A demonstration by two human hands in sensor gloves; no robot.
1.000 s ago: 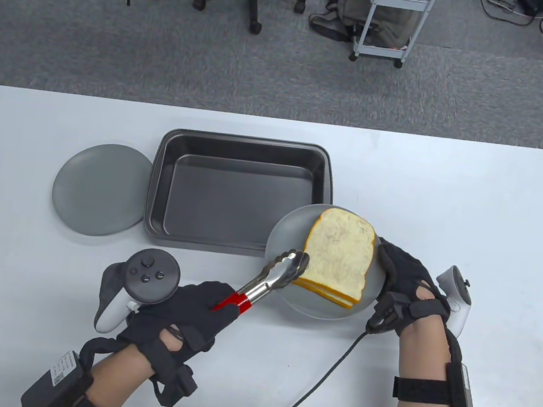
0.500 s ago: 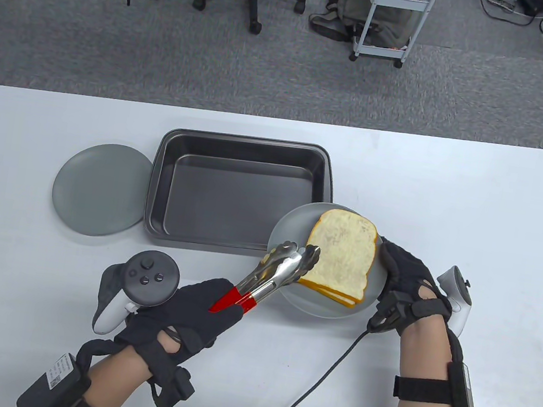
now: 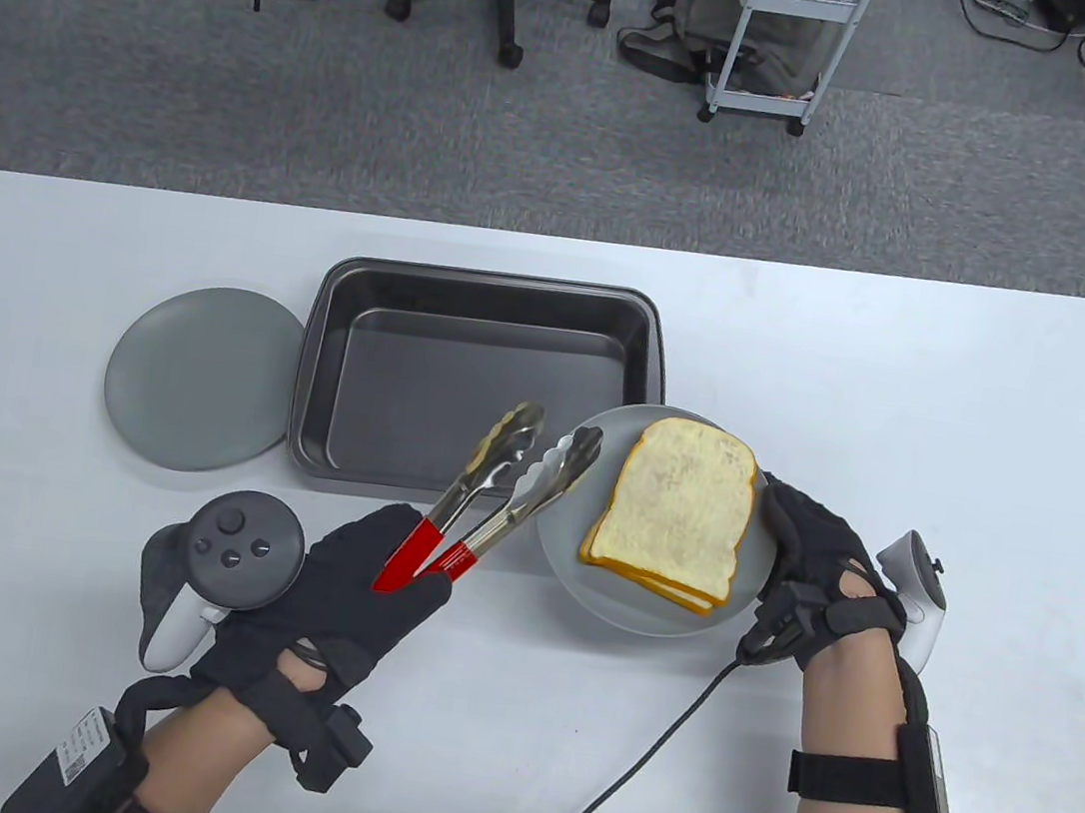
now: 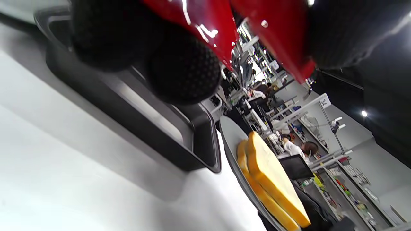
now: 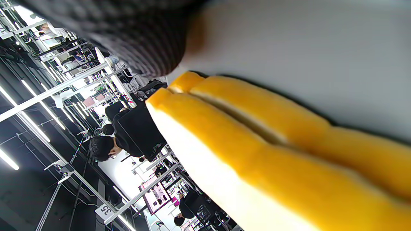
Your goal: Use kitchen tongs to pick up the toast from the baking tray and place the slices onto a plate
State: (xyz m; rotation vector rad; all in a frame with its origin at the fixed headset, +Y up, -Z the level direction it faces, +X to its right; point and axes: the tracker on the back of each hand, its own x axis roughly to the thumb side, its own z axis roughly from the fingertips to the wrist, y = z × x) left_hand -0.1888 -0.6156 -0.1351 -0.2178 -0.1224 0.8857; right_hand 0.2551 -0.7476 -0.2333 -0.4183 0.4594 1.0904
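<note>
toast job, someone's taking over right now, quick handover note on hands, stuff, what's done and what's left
Left hand grips the tongs by the red handles, tips apart and holding nothing, above the near right corner of the baking tray.
Right hand holds the rim of the plate.
Done: two toast slices lie stacked on that plate; the tray holds no toast.
Left: put the tongs down. A second plate left of the tray is bare.

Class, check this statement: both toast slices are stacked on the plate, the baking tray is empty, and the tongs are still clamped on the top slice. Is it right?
Not quite. The table view shows the tongs open and clear of the toast slices. The rest stands: both are stacked on the plate, and the baking tray is empty.
</note>
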